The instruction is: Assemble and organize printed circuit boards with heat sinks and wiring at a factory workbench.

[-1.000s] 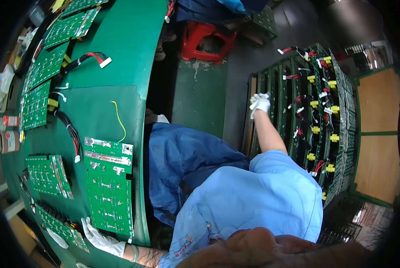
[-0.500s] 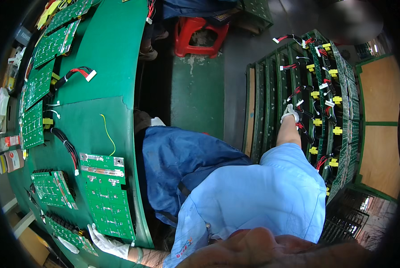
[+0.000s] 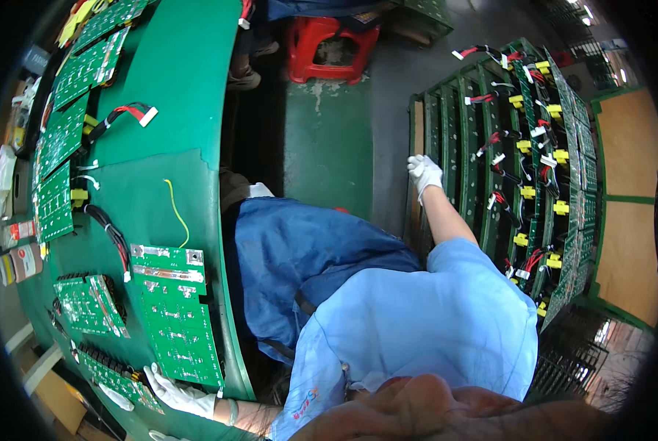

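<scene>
My left hand (image 3: pixel 178 395), in a white glove, lies on the green table with its fingers stretched out. It is beside the lower end of a large green circuit board (image 3: pixel 178 323), and a smaller board (image 3: pixel 119 378) with dark parts along its edge lies to its left. My right hand (image 3: pixel 424 175), also gloved, is over the near-left edge of a green rack, by its wooden strip (image 3: pixel 419 125). Its fingers are curled in and nothing shows in them; whether they touch the strip I cannot tell. Circuit boards (image 3: pixel 583 154) with yellow parts and cable leads stand in the rack's right side.
More boards (image 3: pixel 61 140) line the table's far left, some with black and red cables (image 3: pixel 112 235). A thin yellow-green wire (image 3: pixel 176 213) lies above the large board. A red stool (image 3: pixel 333 51) stands on the floor ahead, near another person's shoes (image 3: pixel 244 79).
My right hand has moved left, from among the cable leads inside the rack to its left edge. My left hand stays by the large board. The view has shifted slightly.
</scene>
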Motion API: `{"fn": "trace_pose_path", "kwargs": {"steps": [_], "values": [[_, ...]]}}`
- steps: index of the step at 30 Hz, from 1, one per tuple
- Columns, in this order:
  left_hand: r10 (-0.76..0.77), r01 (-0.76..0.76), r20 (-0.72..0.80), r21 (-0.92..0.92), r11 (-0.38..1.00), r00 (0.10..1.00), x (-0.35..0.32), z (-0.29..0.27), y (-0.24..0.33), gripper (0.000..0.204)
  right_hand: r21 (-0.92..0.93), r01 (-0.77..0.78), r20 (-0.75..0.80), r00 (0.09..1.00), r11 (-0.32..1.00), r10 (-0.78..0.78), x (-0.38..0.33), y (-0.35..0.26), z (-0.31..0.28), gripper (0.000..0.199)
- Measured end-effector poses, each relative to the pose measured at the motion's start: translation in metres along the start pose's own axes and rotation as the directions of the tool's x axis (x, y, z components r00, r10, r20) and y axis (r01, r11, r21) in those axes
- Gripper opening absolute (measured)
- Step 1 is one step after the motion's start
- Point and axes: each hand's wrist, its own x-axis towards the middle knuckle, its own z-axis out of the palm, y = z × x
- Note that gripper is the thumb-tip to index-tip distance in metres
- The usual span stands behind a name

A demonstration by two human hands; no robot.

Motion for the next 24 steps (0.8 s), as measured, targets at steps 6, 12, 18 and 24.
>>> {"fn": "trace_pose_path", "kwargs": {"steps": [6,12,18,24], "values": [[0.493,-0.363,-0.197,0.462,0.809,0.847,-0.023,-0.034,-0.002,0.036,-0.198,0.13,0.439,0.898,0.972,-0.03,-0.124,-0.046,0.171,0.049],[0.388,-0.301,0.216,-0.348,0.888,0.896,-0.132,0.082,0.068,0.032,-0.301,0.161,0.732,0.671,0.94,0.12,-0.215,-0.057,0.251,0.046],[0.038,0.514,0.893,-0.292,0.806,0.448,-0.159,0.241,0.068,0.05,-0.383,0.207,0.851,0.458,0.9,0.256,-0.272,-0.052,0.259,0.037],[-0.134,0.719,0.906,-0.22,0.66,0.4,-0.169,0.273,0.066,0.028,-0.257,0.48,0.93,0.358,0.839,0.08,-0.264,-0.035,0.248,0.024]]}}
